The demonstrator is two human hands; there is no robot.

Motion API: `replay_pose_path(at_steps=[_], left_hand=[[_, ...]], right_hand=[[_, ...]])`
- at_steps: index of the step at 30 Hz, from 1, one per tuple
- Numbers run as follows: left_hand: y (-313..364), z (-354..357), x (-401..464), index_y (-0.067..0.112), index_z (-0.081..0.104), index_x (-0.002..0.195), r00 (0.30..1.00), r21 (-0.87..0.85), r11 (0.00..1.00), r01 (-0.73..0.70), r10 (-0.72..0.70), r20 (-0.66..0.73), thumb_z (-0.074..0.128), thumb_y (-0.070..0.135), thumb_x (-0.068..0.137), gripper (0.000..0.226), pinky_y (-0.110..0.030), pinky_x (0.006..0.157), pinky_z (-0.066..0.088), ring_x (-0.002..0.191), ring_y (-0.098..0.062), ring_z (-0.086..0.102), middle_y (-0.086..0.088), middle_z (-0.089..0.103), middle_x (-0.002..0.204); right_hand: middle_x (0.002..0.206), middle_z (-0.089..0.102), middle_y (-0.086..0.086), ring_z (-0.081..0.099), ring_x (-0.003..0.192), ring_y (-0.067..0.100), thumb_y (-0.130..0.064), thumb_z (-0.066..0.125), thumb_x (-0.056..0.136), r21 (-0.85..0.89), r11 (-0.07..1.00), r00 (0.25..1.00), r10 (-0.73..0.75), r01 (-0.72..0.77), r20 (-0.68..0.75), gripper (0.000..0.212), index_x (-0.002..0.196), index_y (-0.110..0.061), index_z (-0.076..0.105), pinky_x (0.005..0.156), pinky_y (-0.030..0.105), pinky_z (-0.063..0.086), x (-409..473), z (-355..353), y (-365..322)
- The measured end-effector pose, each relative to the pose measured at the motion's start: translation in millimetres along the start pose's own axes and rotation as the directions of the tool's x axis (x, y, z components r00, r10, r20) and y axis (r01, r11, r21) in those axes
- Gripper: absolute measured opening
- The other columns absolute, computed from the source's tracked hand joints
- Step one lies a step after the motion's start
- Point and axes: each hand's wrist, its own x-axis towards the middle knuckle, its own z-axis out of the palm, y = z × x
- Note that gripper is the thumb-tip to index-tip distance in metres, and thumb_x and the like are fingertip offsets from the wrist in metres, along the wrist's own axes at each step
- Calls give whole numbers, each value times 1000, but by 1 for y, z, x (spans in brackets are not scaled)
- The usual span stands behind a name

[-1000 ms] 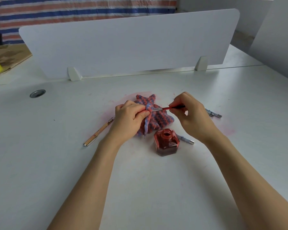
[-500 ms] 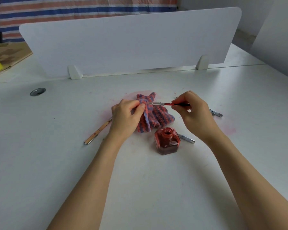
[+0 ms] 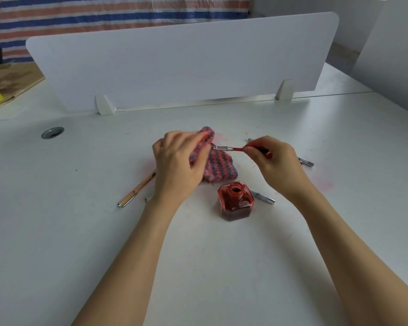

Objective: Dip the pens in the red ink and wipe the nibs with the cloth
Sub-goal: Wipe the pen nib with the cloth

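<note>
- The pen [image 3: 231, 149] in work lies nearly level above the table [image 3: 80, 231], its metal nib end pointing at the cloth [image 3: 218, 167] and its red shaft running back into your right hand [image 3: 272, 161].
- Your right hand pinches that shaft between thumb and fingertips; the rear of the pen is hidden in the hand.
- Your left hand [image 3: 178, 165] grips a bunched fold of the cloth, fingers curled over it, and the nib tip sits right at that fold. Whether the tip is inside the fold or just touching it, you cannot tell from here.
- The risk at the nib: if you squeeze too lightly, ink probably stays on it; if you pull at an angle, the tip could snag the knit loops and tug the cloth out of your grip.
- The ink bottle [image 3: 235, 201] stands open, just on your side of the cloth and between your two wrists. A dropped wrist or a dragged cloth edge could tip it, and red ink would likely run across the table.
- The table already shows faint red smears around the cloth, so a wet nib set down would probably add to them.
- A wooden pen [image 3: 137, 188] lies left of your left hand; a metal pen [image 3: 263, 196] lies just right of the bottle; another pen [image 3: 305, 161] shows beyond your right hand. Mind them when you reach.
</note>
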Motion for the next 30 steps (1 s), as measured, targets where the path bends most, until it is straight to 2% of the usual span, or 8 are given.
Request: replay_pose_path(at_steps=[5, 8, 10, 12, 17, 19, 25, 30], left_hand=[[3, 6, -3, 15, 70, 96, 988, -110, 990, -84, 97, 121, 52, 32, 84, 28, -33, 78, 33, 90, -15, 52, 0, 68, 89], [2, 7, -4, 13, 69, 90, 992, -93, 995, -44, 55, 110, 51, 30, 84, 25, -39, 76, 38, 85, -17, 52, -1, 68, 84], [1, 7, -4, 11, 68, 91, 996, -80, 997, -16, 23, 87, 51, 29, 85, 26, -40, 76, 40, 84, -16, 51, -3, 68, 84], [1, 5, -4, 9, 68, 93, 998, -66, 998, 18, -14, 64, 50, 29, 86, 27, -35, 78, 36, 84, -14, 49, -4, 68, 85], [5, 2, -4, 9, 67, 94, 997, -58, 996, 74, -74, 12, 49, 28, 86, 27, -29, 78, 32, 85, -21, 54, -6, 67, 87], [7, 1, -4, 9, 67, 95, 996, -63, 994, 90, -89, 22, 48, 28, 86, 28, -29, 78, 32, 84, -24, 56, -6, 67, 88], [16, -6, -13, 9, 68, 94, 993, -79, 991, 104, -100, 55, 48, 29, 86, 29, -36, 79, 37, 84, -23, 56, -6, 67, 87], [22, -24, -37, 9, 67, 91, 996, -103, 992, 74, -68, 56, 51, 27, 85, 25, -32, 75, 35, 81, -17, 53, -3, 66, 82]], right_hand=[[76, 56, -6, 51, 66, 2, -13, 56, 89, 8, 999, 999, -33, 33, 16, 15, 92, -6, 68, 61, 5, 37, -1, 0, -3], [89, 58, -3, 53, 76, 8, -14, 52, 91, 25, 999, 998, -46, 47, -44, 21, 108, -10, 63, 66, 9, 38, -4, 2, 0], [97, 54, -3, 50, 84, 12, -12, 50, 91, -29, 998, 990, -60, 57, -125, 28, 119, -11, 56, 73, 13, 39, -11, 0, 4], [97, 54, -2, 50, 90, 18, -10, 52, 90, -156, 986, 985, -88, 65, -150, 29, 118, -12, 55, 77, 25, 41, -20, -4, 11], [103, 62, 8, 47, 99, 30, -22, 59, 87, -493, 855, 977, -65, 160, 203, 28, 112, -12, 62, 83, 38, 40, -49, -7, 27], [104, 62, 8, 47, 99, 30, -26, 57, 88, -561, 806, 968, -54, 187, 245, 25, 107, -13, 65, 82, 39, 39, -55, -3, 28], [101, 61, 8, 46, 98, 28, -21, 50, 91, -556, 826, 992, -29, 91, 120, 18, 100, -10, 62, 80, 35, 39, -58, -2, 25], [90, 63, 6, 54, 86, 26, -13, 51, 91, -244, 969, 995, 23, -45, -94, 9, 97, -10, 57, 71, 34, 43, -64, -19, 18]])
